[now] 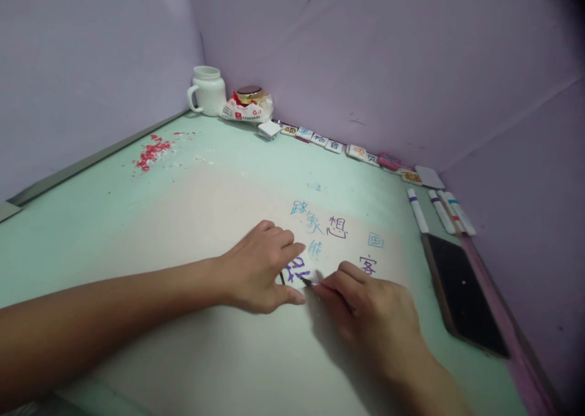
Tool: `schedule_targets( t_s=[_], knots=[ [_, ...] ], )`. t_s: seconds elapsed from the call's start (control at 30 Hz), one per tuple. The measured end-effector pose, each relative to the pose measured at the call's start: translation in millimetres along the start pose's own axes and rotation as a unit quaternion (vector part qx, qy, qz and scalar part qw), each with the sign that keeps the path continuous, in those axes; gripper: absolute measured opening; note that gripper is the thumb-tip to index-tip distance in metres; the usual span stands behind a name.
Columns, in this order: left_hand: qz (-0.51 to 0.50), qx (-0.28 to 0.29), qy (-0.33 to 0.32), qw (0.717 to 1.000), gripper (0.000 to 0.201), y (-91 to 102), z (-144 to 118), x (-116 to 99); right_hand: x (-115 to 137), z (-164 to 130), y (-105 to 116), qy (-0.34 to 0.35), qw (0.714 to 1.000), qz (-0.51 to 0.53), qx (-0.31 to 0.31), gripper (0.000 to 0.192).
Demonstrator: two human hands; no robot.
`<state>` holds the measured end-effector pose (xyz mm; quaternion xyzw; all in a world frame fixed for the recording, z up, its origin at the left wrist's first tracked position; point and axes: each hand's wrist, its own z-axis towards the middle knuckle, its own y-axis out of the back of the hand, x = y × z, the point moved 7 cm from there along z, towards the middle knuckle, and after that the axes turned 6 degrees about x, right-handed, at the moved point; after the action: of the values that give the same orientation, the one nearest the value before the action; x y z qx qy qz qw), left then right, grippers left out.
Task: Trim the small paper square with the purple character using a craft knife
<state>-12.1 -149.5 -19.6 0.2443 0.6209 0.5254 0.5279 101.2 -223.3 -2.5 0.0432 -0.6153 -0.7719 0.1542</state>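
A large white sheet (192, 233) lies on the pale green table (82, 221), with blue and purple characters (336, 227) written on its right part. My left hand (258, 267) presses flat on the sheet, thumb and forefinger framing a bold purple character (297, 271). My right hand (370, 309) grips a thin dark-tipped tool (307, 281), like a small blade or pen, whose tip touches the sheet at that character's lower right edge. Most of the tool is hidden inside my fingers.
A black phone (461, 294) lies at the right, with several white markers (439, 212) behind it. Small character tiles (329, 143) line the purple back wall. A white mug (208, 90), a wrapped jar (249, 102) and red scraps (150, 151) sit far left.
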Motion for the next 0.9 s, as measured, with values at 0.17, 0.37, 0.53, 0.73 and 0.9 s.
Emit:
schedule_targets(
  t_s=[0.17,0.37,0.53,0.73,0.9],
  knots=[
    [-0.004,0.0,-0.005,1.0,0.054,0.9,-0.1,-0.5,-7.3,-5.4,-10.4,-0.064,0.99,0.125,0.022,0.025],
    [-0.006,-0.004,-0.006,1.0,0.055,1.4,-0.2,0.6,-6.5,-20.1,-1.6,-0.071,0.983,0.158,-0.056,0.021],
    [0.006,0.008,-0.011,1.0,0.063,2.5,-1.3,-2.3,0.2,-23.4,15.4,-0.059,0.99,0.022,-0.127,0.019],
    [0.019,0.001,-0.026,0.999,0.071,2.9,-2.5,-5.6,4.7,-20.5,12.9,-0.031,0.993,-0.032,-0.112,0.023],
    [0.019,0.003,-0.029,0.999,0.066,0.9,-2.5,-4.4,5.3,-19.5,12.2,-0.042,0.992,-0.043,-0.11,0.027]
  ],
)
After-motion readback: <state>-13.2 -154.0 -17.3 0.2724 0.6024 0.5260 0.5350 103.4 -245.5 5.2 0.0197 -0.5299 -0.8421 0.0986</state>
